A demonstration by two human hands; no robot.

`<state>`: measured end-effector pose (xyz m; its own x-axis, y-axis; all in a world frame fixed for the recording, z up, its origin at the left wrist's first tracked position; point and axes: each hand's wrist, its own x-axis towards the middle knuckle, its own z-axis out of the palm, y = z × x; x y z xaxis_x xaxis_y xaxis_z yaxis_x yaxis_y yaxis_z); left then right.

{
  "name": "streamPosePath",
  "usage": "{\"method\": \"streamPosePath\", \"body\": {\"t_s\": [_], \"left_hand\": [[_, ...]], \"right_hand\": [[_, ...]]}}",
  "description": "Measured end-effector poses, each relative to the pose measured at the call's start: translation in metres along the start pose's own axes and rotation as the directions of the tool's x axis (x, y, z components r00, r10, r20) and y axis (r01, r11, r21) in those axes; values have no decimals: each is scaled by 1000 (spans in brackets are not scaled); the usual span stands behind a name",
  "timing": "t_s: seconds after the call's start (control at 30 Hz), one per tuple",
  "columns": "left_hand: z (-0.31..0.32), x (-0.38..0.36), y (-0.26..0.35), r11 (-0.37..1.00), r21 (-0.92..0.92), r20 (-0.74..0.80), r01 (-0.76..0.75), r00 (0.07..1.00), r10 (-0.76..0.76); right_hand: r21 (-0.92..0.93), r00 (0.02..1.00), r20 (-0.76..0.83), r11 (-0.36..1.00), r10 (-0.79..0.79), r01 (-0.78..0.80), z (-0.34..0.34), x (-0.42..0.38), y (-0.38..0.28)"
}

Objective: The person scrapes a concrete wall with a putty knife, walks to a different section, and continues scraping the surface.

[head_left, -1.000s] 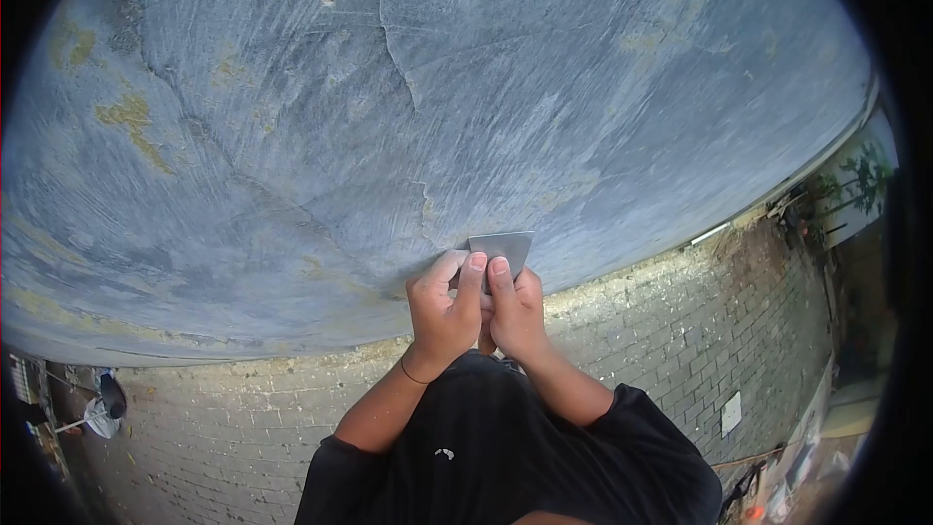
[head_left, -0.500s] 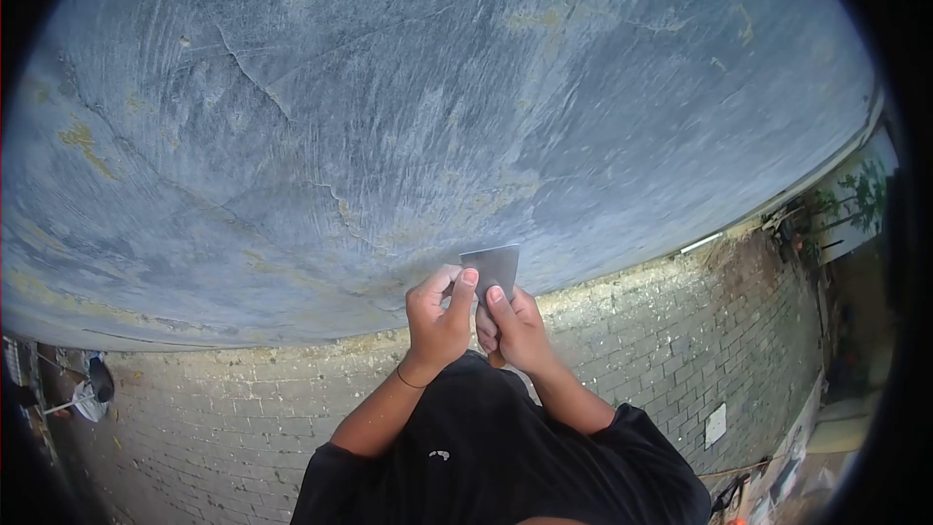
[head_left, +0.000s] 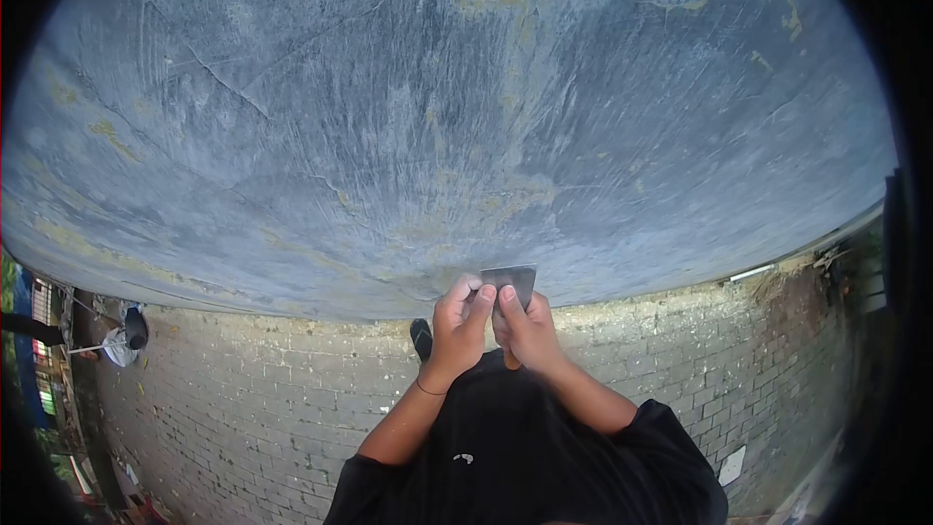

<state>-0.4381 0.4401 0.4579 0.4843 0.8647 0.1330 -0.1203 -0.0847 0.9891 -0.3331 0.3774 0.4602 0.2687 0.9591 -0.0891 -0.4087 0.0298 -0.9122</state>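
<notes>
A scraper with a flat grey metal blade [head_left: 515,278] and an orange-brown handle end is held in front of my chest, its blade edge at the blue-grey wall [head_left: 389,117]. My left hand [head_left: 463,323] grips the blade's left side, with the thumb on its face. On the other side my right hand [head_left: 528,327] is wrapped round the scraper, thumb pressed on the lower blade. The two thumbs lie side by side. Pale scratches and yellowish patches mark the wall.
Grey paving [head_left: 282,379] runs along the wall's foot. A dark sandal [head_left: 421,338] shows left of my hands. At the far left stand a dark object and a whitish bag [head_left: 119,348]. A white flat piece [head_left: 733,466] lies on the paving at right.
The view has shifted, and the hands and scraper now appear further right. The left thumb has come closer to the right thumb. A sandal has come into view.
</notes>
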Motion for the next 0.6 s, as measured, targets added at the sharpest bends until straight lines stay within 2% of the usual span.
{"method": "streamPosePath", "body": {"t_s": [0.03,0.1,0.13,0.17,0.2,0.23,0.27,0.3,0.37,0.4,0.5,0.6], "left_hand": [[2,0,0,1000,7,8,-1,1000,1],[10,1,0,950,-300,3,81,996,-84],[12,1,-1,933,-347,3,97,995,-102],[12,4,-1,933,-345,6,99,995,-103],[12,3,-1,963,-262,-9,67,997,-72],[13,0,2,983,-178,-20,41,999,-45],[16,2,6,982,-186,-61,4,998,-15],[12,2,8,981,-192,-57,22,998,-34],[4,5,13,999,-37,13,11,1000,-11],[11,12,18,996,-51,-53,-69,996,66],[10,18,15,996,-93,1,-2,1000,2],[10,21,17,997,-71,-12,-7,1000,7]], "right_hand": [[-23,1000,-12,1000,-1,0,1,4,4],[-38,1000,-30,999,-9,7,6,10,8],[-5,998,-61,1000,-26,26,9,12,9],[26,995,-91,999,-41,43,12,15,10],[29,995,-96,999,-36,39,17,17,12],[-36,969,-170,984,-179,175,23,17,14],[-114,919,-234,948,-316,297,27,16,15],[-117,921,-245,952,-303,282,29,16,14],[-151,876,-209,899,-436,411,27,18,5],[-126,898,-182,915,-402,384,23,17,2],[-187,884,-221,908,-412,376,18,20,4],[-157,906,-216,928,-365,337,16,20,0]]}}
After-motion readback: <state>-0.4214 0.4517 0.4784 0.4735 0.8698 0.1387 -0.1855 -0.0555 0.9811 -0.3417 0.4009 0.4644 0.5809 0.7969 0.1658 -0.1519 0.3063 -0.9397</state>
